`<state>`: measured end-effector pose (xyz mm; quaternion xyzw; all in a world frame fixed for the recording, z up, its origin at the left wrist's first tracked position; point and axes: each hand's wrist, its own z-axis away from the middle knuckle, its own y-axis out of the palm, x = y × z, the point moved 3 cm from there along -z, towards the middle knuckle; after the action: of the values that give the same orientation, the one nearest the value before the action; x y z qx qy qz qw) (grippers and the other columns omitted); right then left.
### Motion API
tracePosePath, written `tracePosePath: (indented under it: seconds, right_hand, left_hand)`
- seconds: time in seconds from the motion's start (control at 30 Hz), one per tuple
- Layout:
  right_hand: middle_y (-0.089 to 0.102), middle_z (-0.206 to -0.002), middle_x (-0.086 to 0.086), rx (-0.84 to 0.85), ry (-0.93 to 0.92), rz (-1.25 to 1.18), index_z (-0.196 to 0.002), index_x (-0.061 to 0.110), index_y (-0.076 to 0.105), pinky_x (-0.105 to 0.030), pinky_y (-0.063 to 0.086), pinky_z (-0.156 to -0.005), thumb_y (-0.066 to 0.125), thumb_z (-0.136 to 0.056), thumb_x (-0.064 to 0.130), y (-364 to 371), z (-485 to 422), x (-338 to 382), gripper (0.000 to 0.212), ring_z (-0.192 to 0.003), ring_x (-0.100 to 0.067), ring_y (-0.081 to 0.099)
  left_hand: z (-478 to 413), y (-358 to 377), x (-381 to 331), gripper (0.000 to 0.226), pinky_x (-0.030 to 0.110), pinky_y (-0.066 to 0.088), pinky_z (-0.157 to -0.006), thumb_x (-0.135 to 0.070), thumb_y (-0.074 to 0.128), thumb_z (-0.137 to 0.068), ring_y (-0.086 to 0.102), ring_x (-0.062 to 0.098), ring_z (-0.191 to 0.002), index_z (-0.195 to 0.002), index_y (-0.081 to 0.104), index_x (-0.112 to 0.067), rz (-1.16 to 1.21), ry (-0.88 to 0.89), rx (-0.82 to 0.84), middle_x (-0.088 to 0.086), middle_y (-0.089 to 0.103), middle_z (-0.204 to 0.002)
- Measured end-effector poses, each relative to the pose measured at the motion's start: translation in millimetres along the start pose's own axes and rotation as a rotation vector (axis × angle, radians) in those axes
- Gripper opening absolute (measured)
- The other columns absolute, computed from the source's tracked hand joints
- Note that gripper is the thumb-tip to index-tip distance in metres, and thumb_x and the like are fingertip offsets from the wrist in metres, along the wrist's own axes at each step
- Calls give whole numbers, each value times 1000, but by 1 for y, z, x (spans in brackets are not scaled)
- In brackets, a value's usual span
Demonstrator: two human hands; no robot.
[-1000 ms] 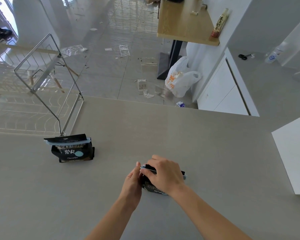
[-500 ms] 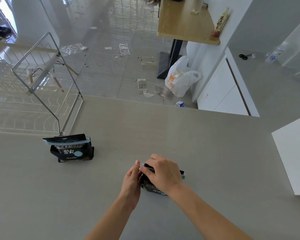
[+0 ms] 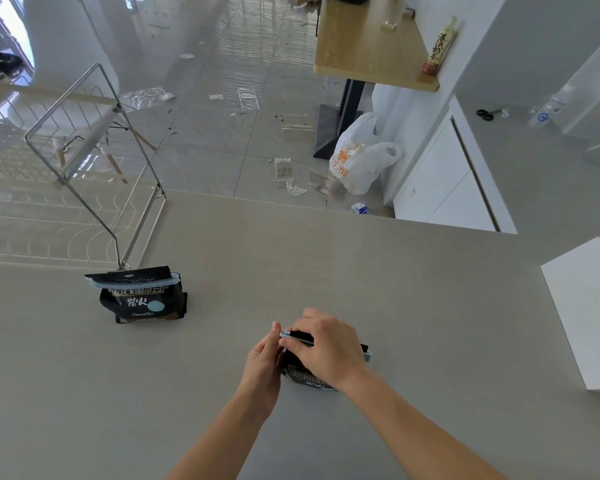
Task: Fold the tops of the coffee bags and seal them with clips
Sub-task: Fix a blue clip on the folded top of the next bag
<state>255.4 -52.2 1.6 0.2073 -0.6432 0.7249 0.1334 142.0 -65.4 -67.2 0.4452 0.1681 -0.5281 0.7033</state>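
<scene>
A black coffee bag (image 3: 307,379) stands on the grey counter (image 3: 413,306) under both my hands, mostly hidden. A light blue clip (image 3: 297,336) lies along its folded top; its other end shows at the right of my wrist. My right hand (image 3: 326,348) curls over the bag's top and the clip. My left hand (image 3: 264,362) holds the bag's left end, thumb up against the clip's tip. A second black coffee bag (image 3: 142,303) stands to the left, its folded top closed by a blue clip (image 3: 132,281).
A wire rack (image 3: 94,161) stands at the counter's left rear, just behind the clipped bag. A white box (image 3: 586,317) sits at the right edge. Beyond the counter's far edge lies a littered floor with a white plastic bag (image 3: 361,157).
Almost nothing has moved. Both hands stay on the bag's top and clip, shifting only slightly.
</scene>
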Motion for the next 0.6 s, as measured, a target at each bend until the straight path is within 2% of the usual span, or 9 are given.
tracePosePath:
  seconds: [0.27, 0.37, 0.43, 0.53, 0.6]
  right_hand:
    - [58, -82, 7, -31, 7, -13, -88, 28, 65, -24, 34, -55, 53, -83, 59, -3, 2, -3, 34, -72, -10, 58]
    - [56, -77, 12, -95, 49, -135, -81, 27, 61, -19, 34, -54, 63, -80, 51, -8, 5, -4, 24, -69, -3, 52]
    - [52, -70, 12, -116, 56, -150, -74, 24, 56, -18, 31, -51, 66, -80, 47, -8, 6, -3, 25, -66, -3, 47]
    - [49, -64, 13, -120, 67, -165, -69, 25, 50, -17, 28, -49, 66, -81, 41, -7, 8, -2, 26, -67, -2, 44]
    - [51, -64, 15, -102, 81, -200, -70, 24, 50, -15, 28, -50, 66, -82, 38, -4, 9, -3, 24, -67, 0, 47]
  left_hand:
    - [2, -2, -11, 33, 28, 47, -83, -41, 56, -85, 68, 14, -90, -81, 72, -12, -69, 27, -3, 5, 74, -87]
    - [4, 2, -13, 29, 32, 45, -92, -32, 52, -91, 64, 15, -97, -76, 71, -16, -104, 38, -21, 2, 71, -89]
    - [6, 7, -13, 33, 33, 41, -94, -34, 49, -93, 61, 15, -98, -82, 71, -12, -165, 50, -31, 1, 69, -89]
    - [9, 15, -14, 34, 31, 41, -86, -32, 48, -94, 59, 12, -85, -86, 65, -4, -228, 61, -18, 0, 64, -80]
    - [11, 16, -17, 26, 31, 40, -78, -24, 46, -94, 55, 15, -81, -80, 63, -10, -236, 67, -10, -1, 62, -74]
